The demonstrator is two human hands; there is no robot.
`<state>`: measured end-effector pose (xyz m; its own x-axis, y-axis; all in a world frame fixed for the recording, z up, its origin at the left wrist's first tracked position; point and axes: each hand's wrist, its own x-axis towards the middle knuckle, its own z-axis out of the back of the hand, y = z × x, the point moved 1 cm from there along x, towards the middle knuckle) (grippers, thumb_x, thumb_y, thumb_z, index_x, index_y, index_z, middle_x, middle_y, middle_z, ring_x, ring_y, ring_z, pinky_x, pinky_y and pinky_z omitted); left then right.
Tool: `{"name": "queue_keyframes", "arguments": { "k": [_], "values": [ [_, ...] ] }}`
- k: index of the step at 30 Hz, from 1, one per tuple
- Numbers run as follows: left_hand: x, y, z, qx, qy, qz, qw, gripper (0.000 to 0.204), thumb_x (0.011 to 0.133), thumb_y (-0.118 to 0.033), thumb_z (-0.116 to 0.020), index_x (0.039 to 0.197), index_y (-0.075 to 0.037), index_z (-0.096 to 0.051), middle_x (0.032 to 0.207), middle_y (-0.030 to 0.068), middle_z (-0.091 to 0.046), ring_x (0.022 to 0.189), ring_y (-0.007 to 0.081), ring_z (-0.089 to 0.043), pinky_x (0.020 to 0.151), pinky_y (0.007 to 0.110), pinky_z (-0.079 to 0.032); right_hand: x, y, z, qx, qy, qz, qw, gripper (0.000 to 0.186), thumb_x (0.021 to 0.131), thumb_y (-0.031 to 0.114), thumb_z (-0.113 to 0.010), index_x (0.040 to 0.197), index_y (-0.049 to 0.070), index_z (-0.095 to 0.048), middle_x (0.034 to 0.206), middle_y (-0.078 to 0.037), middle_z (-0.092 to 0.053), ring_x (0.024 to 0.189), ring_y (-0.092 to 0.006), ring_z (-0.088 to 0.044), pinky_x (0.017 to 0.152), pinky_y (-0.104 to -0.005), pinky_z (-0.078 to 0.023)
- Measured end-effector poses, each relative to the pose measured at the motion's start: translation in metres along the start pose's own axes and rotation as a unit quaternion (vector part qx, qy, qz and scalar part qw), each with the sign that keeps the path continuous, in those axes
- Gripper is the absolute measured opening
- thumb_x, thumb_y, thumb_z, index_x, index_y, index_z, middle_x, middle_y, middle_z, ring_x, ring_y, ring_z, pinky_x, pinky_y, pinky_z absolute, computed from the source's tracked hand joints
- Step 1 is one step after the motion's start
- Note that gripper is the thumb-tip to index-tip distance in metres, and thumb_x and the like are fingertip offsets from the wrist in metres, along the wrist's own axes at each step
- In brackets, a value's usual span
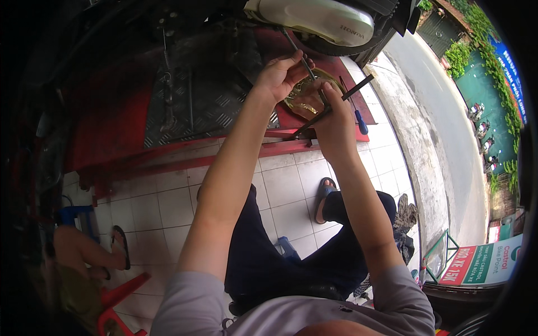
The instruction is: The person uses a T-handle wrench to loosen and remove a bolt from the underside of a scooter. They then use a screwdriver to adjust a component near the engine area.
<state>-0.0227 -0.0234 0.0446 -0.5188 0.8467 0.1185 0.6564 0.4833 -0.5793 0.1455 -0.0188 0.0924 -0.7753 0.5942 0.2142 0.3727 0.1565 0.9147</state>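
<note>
My left hand (pixel 284 74) is closed around the shaft of a metal T-handle wrench (pixel 289 40), which reaches up beneath a scooter's silver-white cover (pixel 311 19) beside a black tyre. My right hand (pixel 335 115) grips the wrench near its dark crossbar, which slants from lower left to upper right, with the thumb up along the tool. Behind both hands lies a shallow gold-coloured round tray (pixel 297 101), partly hidden. A screwdriver with a blue handle (pixel 361 123) lies just right of my right hand on the red lift.
The red lift (pixel 106 129) with chequer plate spans the upper left. Another person's leg (pixel 78 246) is at lower left, near a red plastic chair (pixel 115 297) and blue stool (pixel 78 213). A road (pixel 437 129), parked motorbikes (pixel 482 129) and a signboard (pixel 476 260) are at right.
</note>
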Motion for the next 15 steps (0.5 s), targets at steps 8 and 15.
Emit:
{"name": "queue_keyframes", "arguments": {
  "k": [8,15],
  "values": [
    [-0.002,-0.002,-0.001,0.001,0.001,0.001,1.0,0.015,0.091,-0.016,-0.064,0.096,-0.002,-0.062,0.092,0.0085,-0.066,0.089,0.0174,-0.066,0.081,0.027,-0.056,0.014,0.014,0.021,-0.276,0.088,0.02,0.957,0.028,0.096,0.024,-0.052,0.088,0.0,-0.064,0.071,0.0,-0.058,0.064,-0.0069,-0.05,0.053,-0.0242,-0.038],
    [-0.002,-0.007,0.008,0.031,0.012,0.012,0.999,0.018,0.092,-0.017,-0.062,0.099,0.0,-0.062,0.094,0.0081,-0.066,0.091,0.0164,-0.065,0.082,0.027,-0.055,0.013,0.0,0.023,-0.32,0.109,0.037,0.94,0.035,0.1,0.028,-0.046,0.087,0.001,-0.064,0.069,-0.001,-0.056,0.055,-0.0068,-0.05,0.046,-0.0194,-0.038]
  ]
}}
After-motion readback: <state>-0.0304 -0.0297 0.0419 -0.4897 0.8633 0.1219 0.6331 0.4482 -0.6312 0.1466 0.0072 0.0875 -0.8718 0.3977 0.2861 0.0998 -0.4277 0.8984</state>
